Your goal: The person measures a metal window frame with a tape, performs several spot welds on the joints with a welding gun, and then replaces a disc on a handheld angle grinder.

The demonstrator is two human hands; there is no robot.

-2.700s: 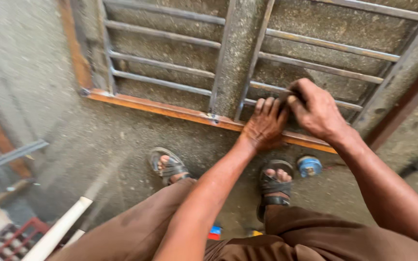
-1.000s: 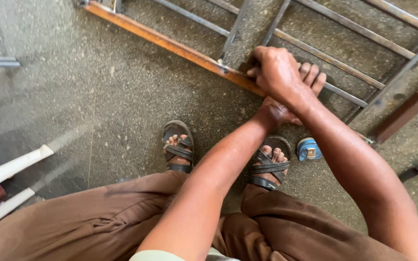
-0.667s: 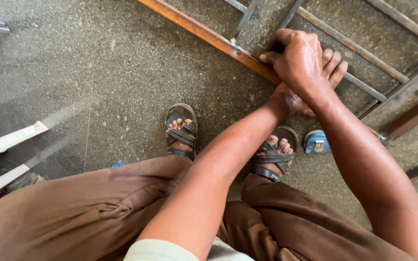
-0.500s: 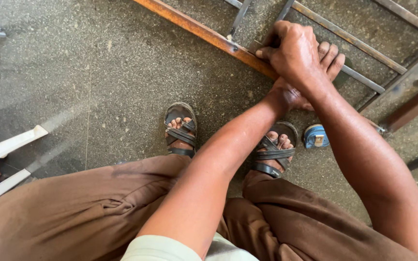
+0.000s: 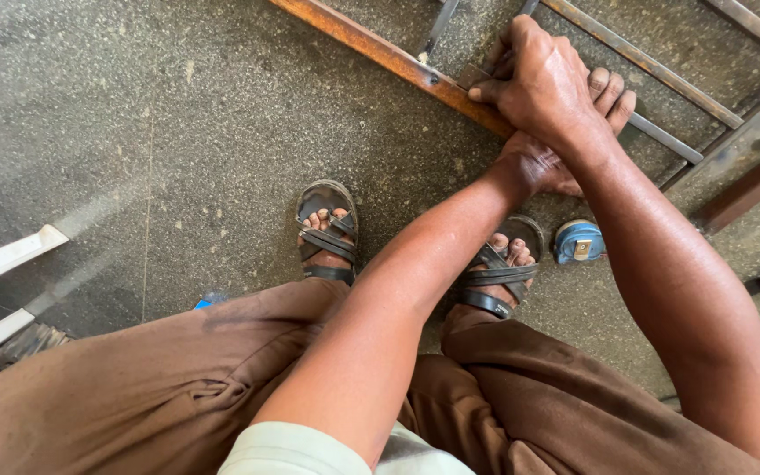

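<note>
The right hand [image 5: 543, 84] is pressing down on the metal grille [image 5: 661, 84] that is lying flat on the concrete floor [image 5: 178, 132]. Its fingers are curling close together over the grille's rusty orange edge bar [image 5: 371, 48], with the thumb lying along that bar. The left hand [image 5: 565, 154] is lying under the right one, mostly covered by it; its fingertips [image 5: 613, 88] are poking out past the right hand, resting on a thin grey rod [image 5: 666, 138] of the grille. Whether those fingers are gripping the rod or just lying on it, I cannot tell. The two wrists are crossing just below the edge bar.

The grille is occupying the upper right of the view, its edge bar running diagonally from the top centre down toward the hands, with parallel rods beyond it.

Below the edge bar, two feet in dark strapped sandals are standing on the floor: the left sandal [image 5: 327, 233] well clear of the bar, the right sandal [image 5: 499, 268] closer to it, under the forearms. A small blue tape measure [image 5: 578, 242] is lying just beside the right sandal. Brown trousers [image 5: 134, 387] are filling the bottom of the view. Far from the grille, white strips [image 5: 6, 259] are showing at the left edge.
</note>
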